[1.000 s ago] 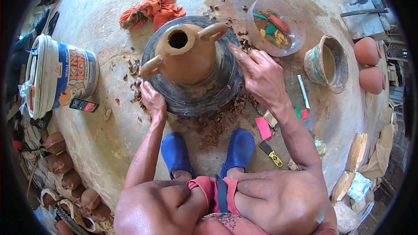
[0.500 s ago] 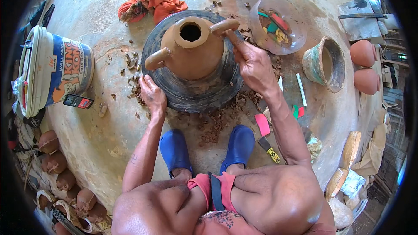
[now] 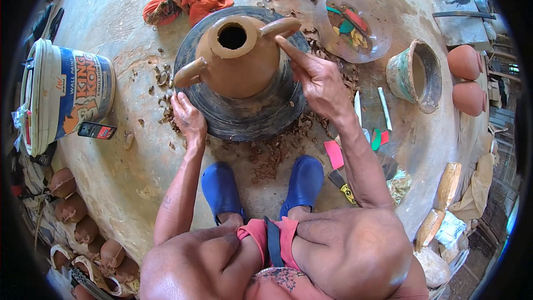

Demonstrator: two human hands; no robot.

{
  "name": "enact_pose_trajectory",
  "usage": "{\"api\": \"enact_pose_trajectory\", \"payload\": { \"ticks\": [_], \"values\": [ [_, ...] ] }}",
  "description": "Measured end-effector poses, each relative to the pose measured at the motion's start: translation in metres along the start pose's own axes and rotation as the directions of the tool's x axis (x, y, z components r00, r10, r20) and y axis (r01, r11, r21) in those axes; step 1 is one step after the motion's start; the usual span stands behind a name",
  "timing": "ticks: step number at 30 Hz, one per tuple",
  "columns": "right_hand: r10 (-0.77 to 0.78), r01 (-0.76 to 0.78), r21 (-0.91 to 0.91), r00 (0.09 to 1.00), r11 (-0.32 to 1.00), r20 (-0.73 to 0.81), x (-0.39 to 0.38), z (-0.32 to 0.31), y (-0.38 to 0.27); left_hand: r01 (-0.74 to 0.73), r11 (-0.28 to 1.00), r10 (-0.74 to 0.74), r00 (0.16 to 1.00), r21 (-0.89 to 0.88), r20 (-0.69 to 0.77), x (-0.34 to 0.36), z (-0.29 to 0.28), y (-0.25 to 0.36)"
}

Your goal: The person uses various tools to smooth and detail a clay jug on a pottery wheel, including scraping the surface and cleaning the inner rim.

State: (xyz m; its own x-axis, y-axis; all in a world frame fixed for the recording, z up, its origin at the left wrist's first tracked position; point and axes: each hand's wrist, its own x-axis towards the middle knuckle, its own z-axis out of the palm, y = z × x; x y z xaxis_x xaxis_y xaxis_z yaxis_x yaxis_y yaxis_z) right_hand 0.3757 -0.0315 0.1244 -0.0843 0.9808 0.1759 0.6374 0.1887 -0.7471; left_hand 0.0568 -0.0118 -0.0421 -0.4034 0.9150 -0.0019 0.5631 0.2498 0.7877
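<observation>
A brown clay jar with a round open mouth stands on a dark potter's wheel. From its shoulder stick out a left handle and a right handle. My right hand stretches its index finger to the jar's shoulder, just under the right handle, where the fingertip touches the clay. Its other fingers are curled, and nothing shows in them. At the wheel's left rim lies my left hand, fingers extended against the edge below the left handle.
Clay shavings litter the floor around the wheel. A clear basin holds coloured scrapers. Farther right stands a crusted pot. A scraper with a yellow handle lies by my right forearm. At left are a paint bucket and a phone.
My right index fingertip has moved from the outer part of the right handle to the shoulder below its root. The jar's handles sit at nearly the same angle. My left hand stays at the wheel's rim.
</observation>
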Motion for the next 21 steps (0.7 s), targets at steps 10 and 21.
{"api": "enact_pose_trajectory", "payload": {
  "ticks": [10, 21],
  "values": [
    [-0.020, 0.013, -0.018, 0.873, 1.000, -0.487, 0.020, -0.002, -0.037, 0.035, 0.999, -0.035, 0.999, 0.023, -0.002, 0.000, -0.009, 0.010],
    [0.085, -0.077, 0.037, 0.829, 0.996, -0.552, 0.054, 0.031, -0.055, -0.035, 0.999, 0.036, 0.998, 0.015, -0.053, -0.001, -0.005, 0.004]
  ]
}}
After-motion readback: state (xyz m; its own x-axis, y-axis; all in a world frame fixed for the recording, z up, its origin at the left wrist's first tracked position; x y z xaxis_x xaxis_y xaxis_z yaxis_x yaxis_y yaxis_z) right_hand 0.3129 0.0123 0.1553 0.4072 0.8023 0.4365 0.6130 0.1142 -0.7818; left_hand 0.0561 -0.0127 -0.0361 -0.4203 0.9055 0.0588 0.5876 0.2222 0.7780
